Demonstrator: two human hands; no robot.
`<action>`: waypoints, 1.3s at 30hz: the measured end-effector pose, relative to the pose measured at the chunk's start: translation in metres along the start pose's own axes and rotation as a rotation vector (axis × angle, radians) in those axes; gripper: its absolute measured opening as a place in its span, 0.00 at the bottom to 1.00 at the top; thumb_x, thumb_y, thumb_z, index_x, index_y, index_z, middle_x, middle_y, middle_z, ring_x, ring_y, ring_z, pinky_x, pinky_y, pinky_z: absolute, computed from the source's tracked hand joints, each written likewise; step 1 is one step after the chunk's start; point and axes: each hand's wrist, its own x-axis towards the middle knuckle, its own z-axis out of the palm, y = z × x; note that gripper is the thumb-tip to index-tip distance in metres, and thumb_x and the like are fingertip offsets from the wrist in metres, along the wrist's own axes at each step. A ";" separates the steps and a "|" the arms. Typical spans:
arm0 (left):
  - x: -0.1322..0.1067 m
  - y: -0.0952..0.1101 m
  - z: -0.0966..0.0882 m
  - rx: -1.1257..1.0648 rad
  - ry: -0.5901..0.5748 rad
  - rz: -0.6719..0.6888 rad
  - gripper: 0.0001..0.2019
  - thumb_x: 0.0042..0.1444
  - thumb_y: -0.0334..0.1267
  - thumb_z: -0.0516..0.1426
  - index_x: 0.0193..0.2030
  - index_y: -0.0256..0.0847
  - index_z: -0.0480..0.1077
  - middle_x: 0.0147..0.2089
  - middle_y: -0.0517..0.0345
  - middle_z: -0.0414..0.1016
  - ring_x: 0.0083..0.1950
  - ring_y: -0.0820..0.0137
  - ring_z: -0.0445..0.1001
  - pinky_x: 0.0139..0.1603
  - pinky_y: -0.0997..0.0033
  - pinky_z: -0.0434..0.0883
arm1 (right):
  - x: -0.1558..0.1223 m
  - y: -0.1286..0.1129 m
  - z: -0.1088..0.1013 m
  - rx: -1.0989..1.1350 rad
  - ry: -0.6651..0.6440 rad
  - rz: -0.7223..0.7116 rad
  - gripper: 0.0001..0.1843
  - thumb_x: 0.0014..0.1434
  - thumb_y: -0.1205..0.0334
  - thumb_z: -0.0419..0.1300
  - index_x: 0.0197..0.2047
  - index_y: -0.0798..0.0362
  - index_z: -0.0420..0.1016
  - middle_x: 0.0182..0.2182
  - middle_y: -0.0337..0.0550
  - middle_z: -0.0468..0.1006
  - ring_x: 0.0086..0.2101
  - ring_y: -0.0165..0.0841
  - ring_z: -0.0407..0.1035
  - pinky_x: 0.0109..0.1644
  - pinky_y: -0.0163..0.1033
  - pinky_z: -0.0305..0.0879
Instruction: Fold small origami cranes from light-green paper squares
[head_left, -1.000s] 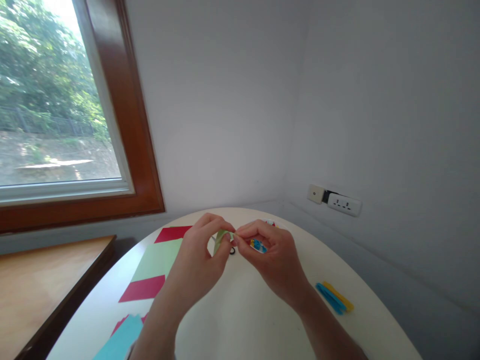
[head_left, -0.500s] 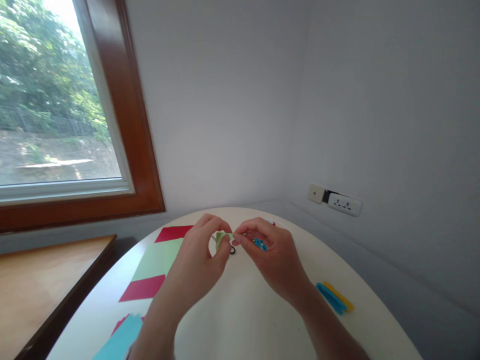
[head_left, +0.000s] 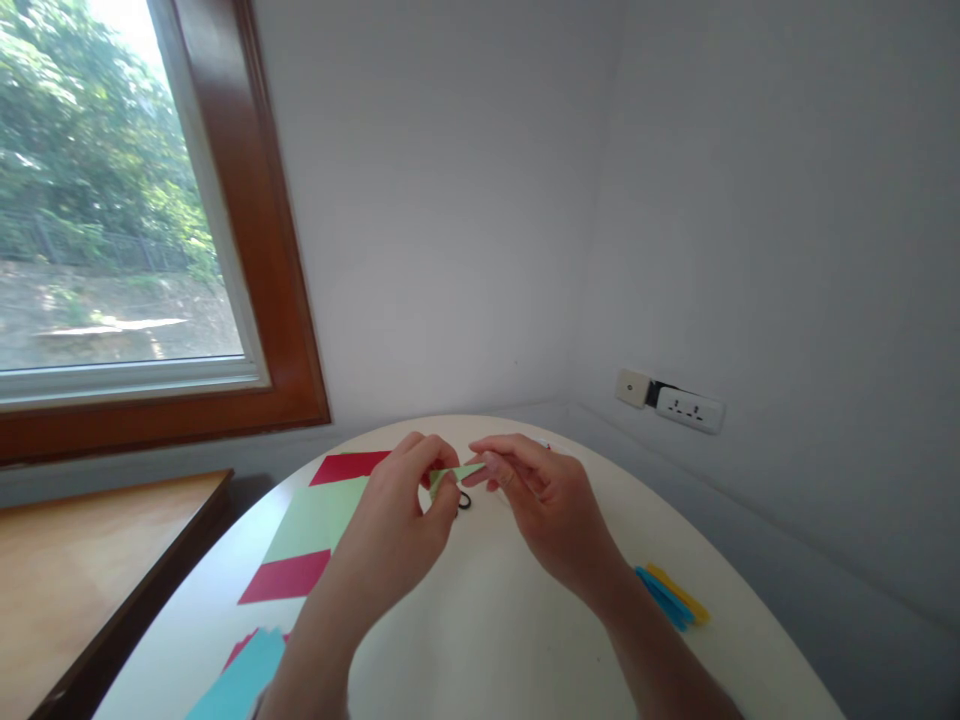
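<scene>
A small folded piece of light green paper (head_left: 465, 472) is held above the far part of the table. My left hand (head_left: 409, 500) pinches its left end between thumb and fingers. My right hand (head_left: 544, 500) has its thumb on the paper's pointed right end, with a finger behind it and the index finger stretched out above. Just below the paper shows a black ring (head_left: 465, 500), which looks like a scissors handle; the remainder is hidden behind my left hand.
On the left of the round white table (head_left: 480, 620) lie a light green sheet (head_left: 311, 515), red paper (head_left: 285, 578) and light blue paper (head_left: 244, 680). Blue and yellow strips (head_left: 667, 598) lie at the right. A wooden surface (head_left: 97, 580) adjoins on the left.
My right hand has shifted slightly right and its index finger has straightened. The green paper's right end now reaches farther toward my right thumb. The blue patterned thing behind my right hand is now hidden.
</scene>
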 end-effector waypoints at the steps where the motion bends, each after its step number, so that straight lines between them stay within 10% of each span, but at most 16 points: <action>1: 0.000 0.000 0.000 -0.005 0.010 -0.005 0.06 0.53 0.32 0.49 0.28 0.42 0.64 0.29 0.59 0.68 0.31 0.69 0.67 0.28 0.71 0.63 | 0.000 0.000 -0.001 0.004 0.004 0.000 0.10 0.60 0.62 0.53 0.38 0.51 0.75 0.31 0.42 0.81 0.30 0.32 0.76 0.34 0.35 0.71; 30: 0.002 0.002 0.004 -0.046 0.039 -0.013 0.05 0.52 0.31 0.49 0.27 0.41 0.63 0.28 0.60 0.67 0.30 0.71 0.66 0.28 0.73 0.62 | 0.002 0.003 -0.003 0.032 0.211 0.018 0.05 0.57 0.62 0.58 0.36 0.52 0.74 0.29 0.41 0.80 0.32 0.33 0.76 0.39 0.37 0.71; 39: 0.002 0.001 0.005 -0.071 0.017 -0.012 0.05 0.52 0.31 0.49 0.28 0.41 0.64 0.29 0.60 0.67 0.31 0.70 0.66 0.30 0.71 0.62 | 0.005 0.000 -0.007 -0.010 0.070 -0.021 0.05 0.53 0.67 0.60 0.32 0.52 0.77 0.30 0.41 0.81 0.29 0.30 0.72 0.35 0.34 0.70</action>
